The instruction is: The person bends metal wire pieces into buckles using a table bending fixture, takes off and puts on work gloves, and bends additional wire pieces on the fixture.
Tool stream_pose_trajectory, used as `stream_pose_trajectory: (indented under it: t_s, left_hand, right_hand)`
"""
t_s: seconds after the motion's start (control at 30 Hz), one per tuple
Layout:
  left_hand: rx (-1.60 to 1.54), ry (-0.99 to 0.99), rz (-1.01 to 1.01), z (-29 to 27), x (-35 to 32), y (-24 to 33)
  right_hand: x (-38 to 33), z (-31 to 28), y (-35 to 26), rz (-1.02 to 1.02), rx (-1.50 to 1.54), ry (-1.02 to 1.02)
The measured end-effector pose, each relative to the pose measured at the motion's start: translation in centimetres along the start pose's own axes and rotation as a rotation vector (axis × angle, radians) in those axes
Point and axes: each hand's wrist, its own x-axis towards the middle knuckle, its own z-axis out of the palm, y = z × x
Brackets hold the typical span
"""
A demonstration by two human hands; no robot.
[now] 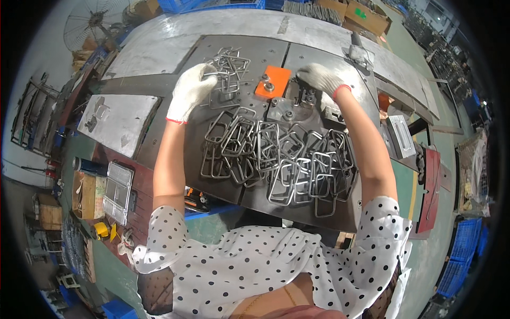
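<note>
Grip, left: upper left of the frame, white-gloved, curled narrow against the upper wire frames; holding one or not, cannot tell.
Upper wire frames: upper centre-left, just right of left grip, the nearer hand; long axes mixed.
Orange plate: upper centre, between both hands.
Lower wire frames: centre, heaped on tabletop.
Grip, right: upper right of centre, bent over dark fixture; hold hidden, cannot tell.

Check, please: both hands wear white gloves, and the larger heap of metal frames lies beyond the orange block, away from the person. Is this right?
Not quite: the larger heap of metal frames lies on the near side of the orange block, not beyond it, as the head view shows. The rest is right.
</note>
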Motion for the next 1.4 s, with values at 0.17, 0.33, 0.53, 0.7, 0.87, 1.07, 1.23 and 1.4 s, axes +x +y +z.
stream_pose_trajectory:
  t_s: [0.17, 0.33, 0.53, 0.7, 0.87, 1.07, 1.23, 1.4]
  left_hand:
    - [0.065, -0.03, -0.001, 0.4, -0.1, 1.2]
    - [0.123, 0.039, 0.083, 0.3, -0.8, 0.9]
    - [0.011, 0.1, 0.202, 1.1, -0.6, 0.9]
    - [-0.039, 0.153, 0.306, 2.7, 0.8, 1.9]
    - [-0.065, 0.122, 0.128, 0.8, -0.6, 0.7]
    - [-0.243, 0.085, 0.129, 0.8, -1.3, 3.9]
    - [-0.454, -0.069, 0.065, 1.3, -2.6, 6.0]
    - [-0.569, -0.201, 0.062, 1.4, -3.5, 7.7]
  right_hand:
    - [1.6, 1.0, -2.3, 0.12, -0.2, 0.078]
    - [1.9, 1.3, -5.3, 0.174, -0.258, 0.042]
    - [3.1, 2.2, -3.4, 0.212, -0.249, 0.025]
    - [1.6, 2.0, -0.5, 0.122, -0.105, 0.188]
    - [-6.4, -3.5, -11.2, -0.054, -0.222, 0.288]
    - [-14.0, -2.5, -9.4, -0.035, 0.246, -0.018]
    - [-15.8, 0.3, -10.0, -0.214, -0.182, 0.194]
    - [-12.9, -1.2, -11.2, -0.233, 0.143, 0.315]
